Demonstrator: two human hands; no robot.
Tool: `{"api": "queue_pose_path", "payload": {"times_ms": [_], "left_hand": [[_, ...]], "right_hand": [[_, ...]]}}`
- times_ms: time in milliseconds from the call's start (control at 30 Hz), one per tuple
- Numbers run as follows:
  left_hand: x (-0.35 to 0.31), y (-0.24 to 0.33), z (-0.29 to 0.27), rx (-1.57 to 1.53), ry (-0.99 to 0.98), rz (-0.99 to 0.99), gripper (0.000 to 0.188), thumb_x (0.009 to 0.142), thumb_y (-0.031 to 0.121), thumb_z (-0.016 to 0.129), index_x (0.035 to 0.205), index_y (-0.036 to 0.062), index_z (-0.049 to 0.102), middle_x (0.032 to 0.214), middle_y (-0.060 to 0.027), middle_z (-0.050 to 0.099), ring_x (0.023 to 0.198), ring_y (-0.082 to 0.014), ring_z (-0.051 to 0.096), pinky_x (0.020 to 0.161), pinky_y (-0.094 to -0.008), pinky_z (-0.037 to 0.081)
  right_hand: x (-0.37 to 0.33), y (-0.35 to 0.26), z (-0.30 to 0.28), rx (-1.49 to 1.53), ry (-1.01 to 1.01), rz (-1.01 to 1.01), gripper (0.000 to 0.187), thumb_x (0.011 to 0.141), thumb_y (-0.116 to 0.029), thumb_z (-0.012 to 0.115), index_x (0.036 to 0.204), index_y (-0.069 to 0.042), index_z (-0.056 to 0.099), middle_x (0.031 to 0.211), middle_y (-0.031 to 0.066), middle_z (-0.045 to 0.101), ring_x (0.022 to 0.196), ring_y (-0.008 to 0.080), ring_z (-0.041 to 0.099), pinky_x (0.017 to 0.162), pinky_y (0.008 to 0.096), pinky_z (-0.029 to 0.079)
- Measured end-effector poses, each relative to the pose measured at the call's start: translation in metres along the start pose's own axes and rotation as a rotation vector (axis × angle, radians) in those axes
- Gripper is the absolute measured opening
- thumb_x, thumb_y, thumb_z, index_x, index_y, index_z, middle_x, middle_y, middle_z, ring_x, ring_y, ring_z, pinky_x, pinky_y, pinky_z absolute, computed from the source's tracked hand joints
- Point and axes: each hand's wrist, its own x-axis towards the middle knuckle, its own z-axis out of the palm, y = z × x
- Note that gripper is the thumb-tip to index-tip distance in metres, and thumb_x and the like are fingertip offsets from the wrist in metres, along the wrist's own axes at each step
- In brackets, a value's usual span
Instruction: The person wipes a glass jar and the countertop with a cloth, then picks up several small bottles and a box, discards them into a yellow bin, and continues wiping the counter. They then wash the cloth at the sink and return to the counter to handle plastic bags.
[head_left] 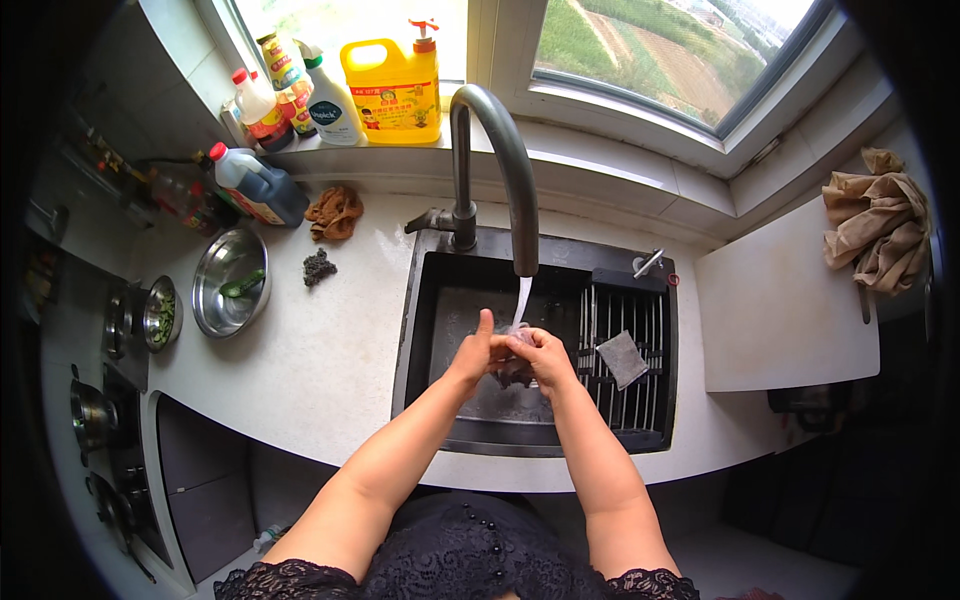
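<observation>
Water from the tall grey curved tap (495,160) runs straight down onto your hands, held together over the middle of the black rectangular sink (430,300). Your left hand (474,352) has its thumb sticking up and the other fingers curled round a small dark wet cloth (514,372), and your right hand (541,357) is clenched on the same cloth from the other side, so both are grasping it right under the stream, above the sink bottom. Just right of your hands, a grey square scouring pad (622,358) lies on the black slatted drain rack (640,400) in the sink's right part. On the white speckled counter (320,350) to your left: a round steel bowl (215,300) w/ something green in it, a smaller steel bowl of chopped greens (160,313) near the stove edge, a dark scrubber wad (318,266) and a crumpled brown rag (334,212) closer to the wall. A dark plastic jug w/ red cap (262,186) lies tilted by the rag. On the window sill stand a yellow pump jug of detergent (394,88) and several smaller bottles. Far right, a beige crumpled cloth (877,225) sits at the end of a white board (780,310), well apart from your hands.
</observation>
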Motion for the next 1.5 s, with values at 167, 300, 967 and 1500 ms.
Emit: {"api": "queue_pose_path", "payload": {"times_ms": [167,300,967,1500], "left_hand": [[0.013,-0.044,-0.021,-0.433,0.191,-0.352,0.067,0.088,0.067,0.036,0.111,0.0081,0.057,0.104,-0.0141,0.061,0.091,-0.0279,0.061,0.077,-0.0409,0.048],[0.032,-0.066,-0.047,-0.641,-0.29,-0.372,0.056,0.087,0.063,0.044,0.104,0.0118,0.058,0.095,-0.0116,0.062,0.083,-0.0257,0.061,0.069,-0.0407,0.052],[0.018,-0.049,0.001,-0.788,0.083,-0.334,0.049,0.09,0.057,0.041,0.091,0.0116,0.061,0.088,-0.0103,0.063,0.083,-0.025,0.062,0.073,-0.0382,0.051],[0.013,-0.038,0.021,-0.732,0.12,-0.275,0.032,0.091,0.043,0.051,0.093,0.0129,0.061,0.086,-0.0054,0.064,0.081,-0.0219,0.063,0.076,-0.037,0.051]], "right_hand": [[-0.018,0.021,0.035,-0.318,-0.091,-0.338,0.017,0.08,-0.014,0.07,0.091,-0.002,0.066,0.086,0.0025,0.06,0.079,0.0135,0.059,0.069,0.0277,0.05],[-0.063,0.026,0.072,-0.821,-0.159,-0.844,0.022,0.071,-0.022,0.073,0.075,-0.006,0.058,0.084,0.0109,0.056,0.074,0.0301,0.055,0.067,0.0365,0.047],[-0.004,0.05,0.054,-0.682,0.58,-1.064,0.015,0.065,-0.003,0.058,0.059,-0.004,0.045,0.063,0.0131,0.048,0.057,0.0286,0.05,0.052,0.0371,0.04],[0.039,0.073,0.011,-0.638,0.676,-0.876,0.02,0.065,-0.008,0.059,0.057,-0.004,0.041,0.056,0.0171,0.044,0.05,0.0326,0.047,0.047,0.0397,0.038]]}}
